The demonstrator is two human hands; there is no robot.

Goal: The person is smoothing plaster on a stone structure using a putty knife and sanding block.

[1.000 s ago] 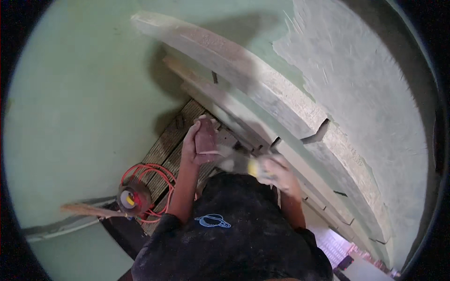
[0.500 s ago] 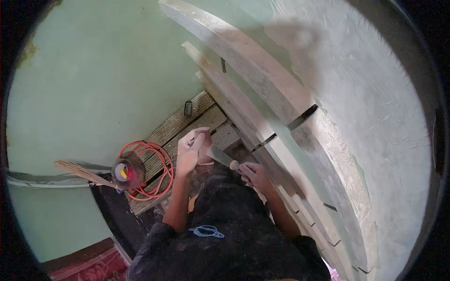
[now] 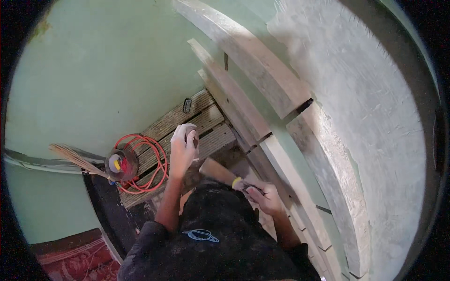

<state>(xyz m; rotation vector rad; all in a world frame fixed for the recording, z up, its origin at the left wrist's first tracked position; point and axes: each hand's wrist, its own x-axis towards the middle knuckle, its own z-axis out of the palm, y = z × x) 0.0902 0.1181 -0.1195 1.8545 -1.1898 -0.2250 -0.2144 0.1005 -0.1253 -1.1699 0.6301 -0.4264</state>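
My left hand [image 3: 181,151] is raised over the wooden slats, its fingers closed round a thin brownish sheet-like piece [image 3: 195,141] that curves along the palm; its kind cannot be made out. To its right and lower, my right hand [image 3: 267,197] grips the handle of a putty knife [image 3: 218,172] with a wide flat blade and a yellow collar. The blade points up and left toward my left hand, with a gap between them. My dark shirt lies just below both hands.
Curved, pale stepped ledges [image 3: 253,61] run down the green wall on the right, beside a patch of white plaster [image 3: 356,89]. At left, a red hose [image 3: 164,164] coils on the slatted platform [image 3: 206,117], beside a tub [image 3: 129,164] and a stick bundle [image 3: 75,157]. A small dark object [image 3: 187,105] lies farther back.
The putty knife has drawn back from the piece in my left hand, moving down, its blade turning flatter. My left hand has shifted slightly left and turned, and the view has shifted a little.
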